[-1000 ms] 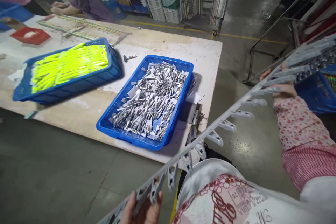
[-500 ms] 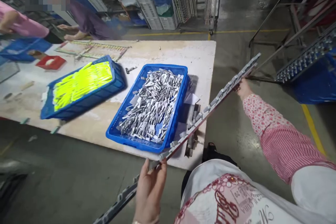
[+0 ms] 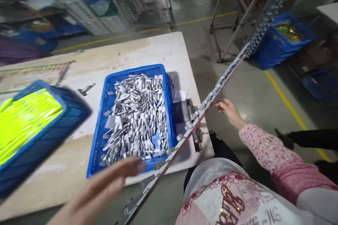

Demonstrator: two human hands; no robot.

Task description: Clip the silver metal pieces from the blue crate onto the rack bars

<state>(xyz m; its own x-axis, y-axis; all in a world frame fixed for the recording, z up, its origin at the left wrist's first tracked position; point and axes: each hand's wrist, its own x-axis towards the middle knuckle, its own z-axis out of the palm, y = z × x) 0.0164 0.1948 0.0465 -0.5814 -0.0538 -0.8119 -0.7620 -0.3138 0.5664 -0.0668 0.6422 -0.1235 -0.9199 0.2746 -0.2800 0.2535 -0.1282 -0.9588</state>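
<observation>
A long narrow bar (image 3: pixel 206 107) lined with small grey pieces runs diagonally across the view, passing over the table's near right corner. My left hand (image 3: pixel 105 182), blurred, is beside its lower part with fingers stretched out, over the near edge of a blue crate (image 3: pixel 101 126). Loose silvery metal parts (image 3: pixel 139 112) with pale flat tabs fill that crate. To the right of the bar is my right hand (image 3: pixel 229 111), its fingers loosely bent and apart from it, holding nothing visible. What supports the bar cannot be made out.
On the white table (image 3: pixel 171 49), a second blue crate (image 3: pixel 70 107) carries bright yellow pieces (image 3: pixel 29 119). A metal fixture (image 3: pixel 196 137) lies at the right edge, a small metal part (image 3: pixel 86 89) farther back. Beyond the aisle stand a metal frame (image 3: pixel 224 58) and a blue bin (image 3: pixel 269 56).
Both hands have let go of the bar: the left moved left, the right down and toward me. My view has turned right, and the co-workers at the far side have mostly left it.
</observation>
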